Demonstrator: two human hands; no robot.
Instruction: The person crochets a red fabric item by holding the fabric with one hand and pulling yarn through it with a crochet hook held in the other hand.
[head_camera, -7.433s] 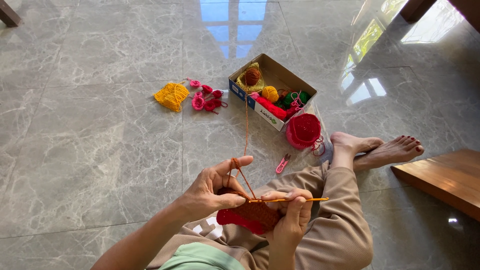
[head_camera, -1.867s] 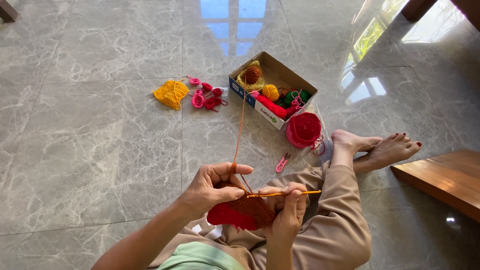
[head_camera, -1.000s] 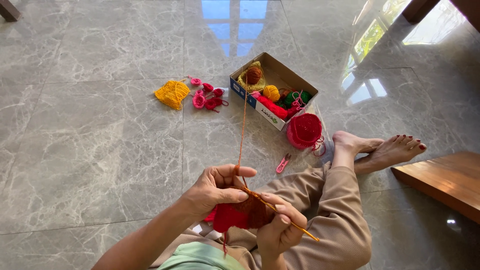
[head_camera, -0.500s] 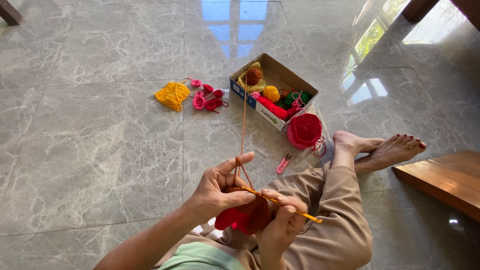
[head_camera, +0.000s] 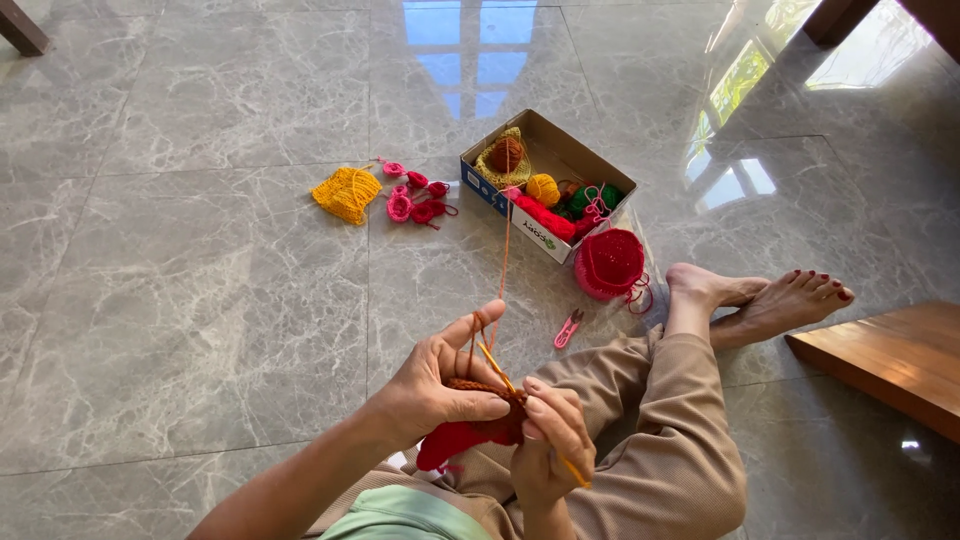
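Note:
I sit cross-legged on a marble floor, crocheting. My left hand (head_camera: 438, 378) pinches a red and brown crochet piece (head_camera: 462, 434) over my lap, its index finger raised with an orange-brown yarn strand (head_camera: 503, 262) looped over it. The strand runs up to a cardboard box (head_camera: 577, 162) on the floor. My right hand (head_camera: 549, 445) grips a yellow crochet hook (head_camera: 500, 370), its tip pushed into the piece's brown top edge.
The box holds several yarn balls and a small crocheted piece. A red crocheted bag (head_camera: 608, 264) leans beside it, and pink thread snips (head_camera: 567, 329) lie nearby. A yellow crocheted piece (head_camera: 346, 193) and small pink-red flowers (head_camera: 412, 198) lie left. A wooden step (head_camera: 880, 362) is at right.
The hook has swung from level and pointing right to steeply tilted, tip up into the work. My left index finger stays raised with the yarn over it.

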